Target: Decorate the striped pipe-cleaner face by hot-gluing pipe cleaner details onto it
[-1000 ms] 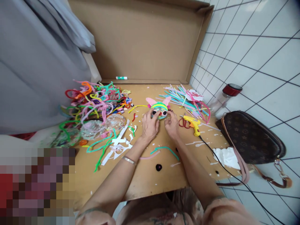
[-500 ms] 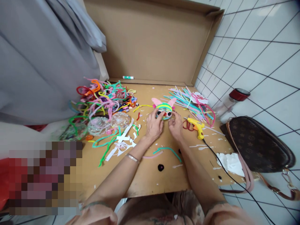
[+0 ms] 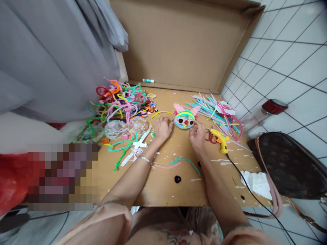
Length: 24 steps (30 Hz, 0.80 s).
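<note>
A clear round ball decorated as an animal face [image 3: 183,121] sits on the table in front of me. It has pink ears, a green and yellow band, black eyes and a red nose. My left hand [image 3: 163,129] rests at its left, a little apart from it, fingers loosely bent and holding nothing that I can see. At the right edge of the ball is my right hand [image 3: 197,136], its index finger at the rim and the other fingers curled loosely. A yellow glue gun [image 3: 220,139] lies just right of that hand, beside red-handled scissors [image 3: 209,136].
Tangled pipe cleaners [image 3: 122,102] and clear plastic balls [image 3: 116,131] lie at the left. More straight pipe cleaners [image 3: 204,105] are at the back right. White paper scraps [image 3: 139,144], a black pompom [image 3: 177,179], tissue [image 3: 257,183] and a brown bag [image 3: 288,163] also lie around.
My left hand has come off the face of the ball and moved left. The right hand has drawn back to the ball's right edge. The view has shifted slightly.
</note>
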### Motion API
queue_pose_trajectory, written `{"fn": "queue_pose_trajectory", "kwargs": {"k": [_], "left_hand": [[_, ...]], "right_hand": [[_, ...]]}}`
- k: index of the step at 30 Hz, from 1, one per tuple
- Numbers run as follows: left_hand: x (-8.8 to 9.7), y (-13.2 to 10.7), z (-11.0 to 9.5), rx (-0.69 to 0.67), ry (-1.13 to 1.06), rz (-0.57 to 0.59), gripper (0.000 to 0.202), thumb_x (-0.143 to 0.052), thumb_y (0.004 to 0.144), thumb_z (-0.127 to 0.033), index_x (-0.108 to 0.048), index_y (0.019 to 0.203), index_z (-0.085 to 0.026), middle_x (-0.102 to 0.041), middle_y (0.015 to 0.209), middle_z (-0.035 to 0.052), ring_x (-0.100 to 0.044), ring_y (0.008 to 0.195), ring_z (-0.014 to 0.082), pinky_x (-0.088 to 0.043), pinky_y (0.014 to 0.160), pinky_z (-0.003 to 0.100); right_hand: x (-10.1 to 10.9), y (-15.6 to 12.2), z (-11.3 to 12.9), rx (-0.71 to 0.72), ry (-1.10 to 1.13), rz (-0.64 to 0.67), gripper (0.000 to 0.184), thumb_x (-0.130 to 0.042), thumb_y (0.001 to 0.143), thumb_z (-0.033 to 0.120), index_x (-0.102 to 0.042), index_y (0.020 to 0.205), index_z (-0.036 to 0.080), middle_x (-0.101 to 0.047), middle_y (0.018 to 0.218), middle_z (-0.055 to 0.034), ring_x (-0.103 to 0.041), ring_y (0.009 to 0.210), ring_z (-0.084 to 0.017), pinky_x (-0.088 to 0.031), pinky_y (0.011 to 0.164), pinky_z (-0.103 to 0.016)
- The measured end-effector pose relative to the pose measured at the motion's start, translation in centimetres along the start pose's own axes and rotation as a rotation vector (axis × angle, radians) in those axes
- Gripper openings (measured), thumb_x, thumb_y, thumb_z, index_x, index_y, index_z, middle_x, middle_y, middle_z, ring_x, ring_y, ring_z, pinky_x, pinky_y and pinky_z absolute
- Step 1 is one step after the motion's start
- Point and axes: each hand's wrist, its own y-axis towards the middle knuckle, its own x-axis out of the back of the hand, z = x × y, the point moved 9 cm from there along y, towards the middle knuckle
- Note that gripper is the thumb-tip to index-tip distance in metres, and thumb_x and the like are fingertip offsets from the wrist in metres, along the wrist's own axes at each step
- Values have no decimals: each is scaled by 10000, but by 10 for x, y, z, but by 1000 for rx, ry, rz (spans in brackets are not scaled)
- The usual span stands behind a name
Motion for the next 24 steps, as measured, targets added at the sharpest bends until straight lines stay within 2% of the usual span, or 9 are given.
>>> {"fn": "queue_pose_trajectory", "kwargs": {"k": [3,7,10,13,15,16,18,20,24], "left_hand": [[-11,-6,-11,-15,144,98,341,-545,965,-380,-740,1115,-143,-675,1236,202,-568,1216,377,-443,1019,470],[-17,-5,-8,-14,215,114,330,-450,968,-221,-755,1058,-130,-681,1198,222,-584,1192,377,-462,965,464],[-12,-4,0,-30,190,29,335,-412,969,-198,-736,1001,-117,-689,1154,235,-608,1120,370,-474,914,462],[10,-13,4,-73,61,-194,283,-415,979,-239,-683,971,-150,-699,1038,189,-626,987,317,-479,857,422],[21,-29,1,-154,-21,-287,276,-395,997,-270,-646,934,-175,-693,946,149,-627,897,280,-476,805,387],[21,-37,-5,-227,-67,-270,271,-397,1006,-294,-633,929,-185,-689,906,126,-627,855,257,-472,779,364],[15,-55,-22,-408,-164,-162,254,-418,1013,-331,-620,923,-206,-681,826,74,-616,757,210,-459,721,316],[12,-69,-33,-502,-242,-94,255,-426,1017,-345,-615,905,-214,-680,796,53,-610,709,186,-453,691,293],[18,-75,-34,-440,-381,-129,245,-453,1015,-354,-614,895,-213,-677,775,34,-607,685,164,-466,698,277]], "right_hand": [[1,-1,0,-5,-11,-6,461,-486,792,158,-586,1242,176,-630,1193,-151,-672,984,-255,-595,862,-432],[2,-3,5,7,-18,-29,447,-468,791,135,-597,1218,170,-641,1132,-137,-666,863,-226,-600,818,-416],[9,-4,16,70,-6,-87,396,-469,811,134,-628,1172,168,-661,1105,-145,-678,940,-251,-603,856,-433],[18,-7,37,190,25,-114,342,-439,900,142,-663,1153,188,-698,1086,-143,-689,1049,-263,-595,941,-439],[17,-12,54,279,40,-53,391,-405,941,132,-670,1215,217,-722,1153,-132,-682,1153,-252,-565,1041,-439],[13,-16,61,320,48,5,435,-390,948,121,-659,1273,227,-720,1221,-128,-665,1219,-245,-544,1088,-435],[1,-23,73,381,66,152,516,-371,953,107,-611,1394,226,-685,1364,-121,-623,1325,-232,-517,1138,-419],[-13,-29,76,390,79,280,534,-357,969,118,-585,1445,202,-674,1401,-129,-628,1330,-231,-526,1128,-405],[-22,-25,61,276,89,354,404,-406,1015,209,-714,1276,204,-769,1186,-128,-728,1102,-240,-589,992,-393]]}}
